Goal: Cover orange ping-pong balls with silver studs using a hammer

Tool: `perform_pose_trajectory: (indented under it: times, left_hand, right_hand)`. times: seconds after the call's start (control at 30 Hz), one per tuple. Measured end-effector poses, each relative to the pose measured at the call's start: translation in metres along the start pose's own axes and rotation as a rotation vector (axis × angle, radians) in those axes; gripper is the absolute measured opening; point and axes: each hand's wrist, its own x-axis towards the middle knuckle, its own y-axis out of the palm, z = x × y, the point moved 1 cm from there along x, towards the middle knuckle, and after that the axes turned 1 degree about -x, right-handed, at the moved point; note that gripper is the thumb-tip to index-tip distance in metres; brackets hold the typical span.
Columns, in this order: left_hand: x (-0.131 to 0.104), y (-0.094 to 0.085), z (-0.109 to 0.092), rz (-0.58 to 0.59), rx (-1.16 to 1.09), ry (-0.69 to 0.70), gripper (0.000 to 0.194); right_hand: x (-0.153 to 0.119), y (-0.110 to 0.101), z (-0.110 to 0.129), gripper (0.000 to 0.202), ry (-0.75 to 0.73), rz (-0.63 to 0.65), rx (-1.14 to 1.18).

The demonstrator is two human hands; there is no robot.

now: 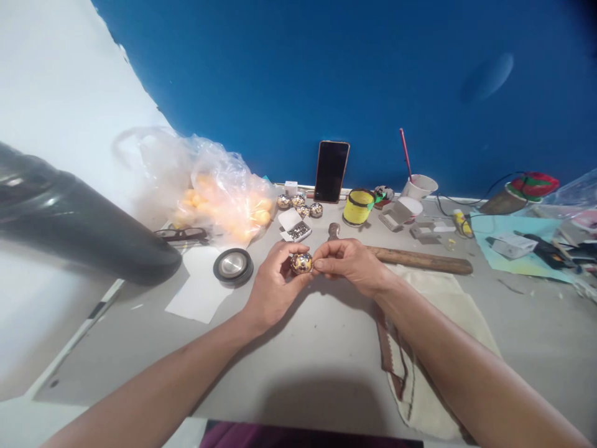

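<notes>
My left hand [275,280] is closed around a small yellow ball [301,263] studded with shiny metal tack heads, holding it above the table. Thumb and fingertips of my right hand [347,264] are pinched together at the ball's right side; whatever they hold is too small to make out. Just behind the ball lies an open white box [295,227] of small metal tacks. Several more studded balls [298,204] sit behind that box. A hammer [420,259] with a wooden handle lies behind my right hand, its metal head near my fingers.
A clear plastic bag [224,199] of orange balls stands at the back left, near a round dark-rimmed lid [233,266]. A phone [331,171] leans against the blue wall. A yellow roll [358,207], white cup [420,185] and cream cloth [443,336] are to the right.
</notes>
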Motion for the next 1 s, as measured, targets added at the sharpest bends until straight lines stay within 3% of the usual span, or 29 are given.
perform_pose_trajectory:
  times: [1.0]
  left_hand:
    - [-0.0002, 0.0010, -0.0030, 0.004, -0.031, 0.005, 0.031]
  right_hand:
    - [-0.0030, 0.0017, 0.0044, 0.024, 0.010, 0.030, -0.047]
